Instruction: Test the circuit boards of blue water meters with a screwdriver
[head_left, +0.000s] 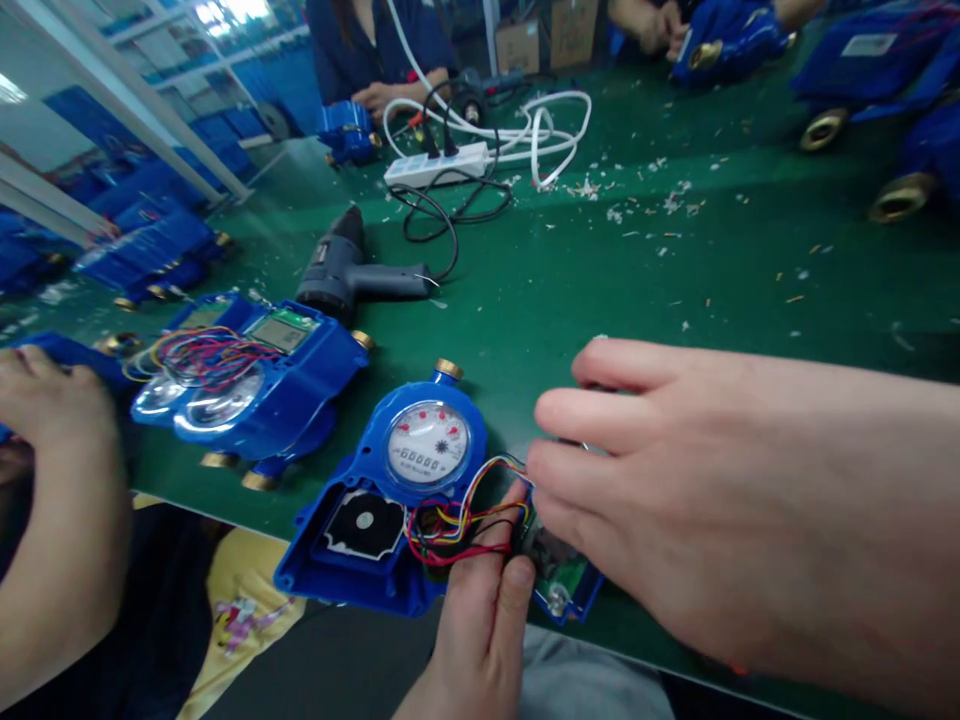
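Observation:
A blue water meter [427, 440] with a round white dial lies at the near edge of the green table. Its open compartment holds a black part with a white edge. Coloured wires [457, 530] run from it to a green circuit board [574, 575] in a blue cover. My left hand [484, 600] is closed at the left edge of that cover, thumb and index finger around it, beside the wires. Over the same cover, my right hand [660, 480] has its fingers bent together near the wire ends; whatever is in its fingertips is hidden.
Left of the meter stand more blue meters [262, 390] with wires on top. Behind them lies a grey heat gun [352, 270], its cord leading to a white power strip [439, 165]. A neighbour's arm [67, 500] is at left; other people sit across. Scraps litter the table.

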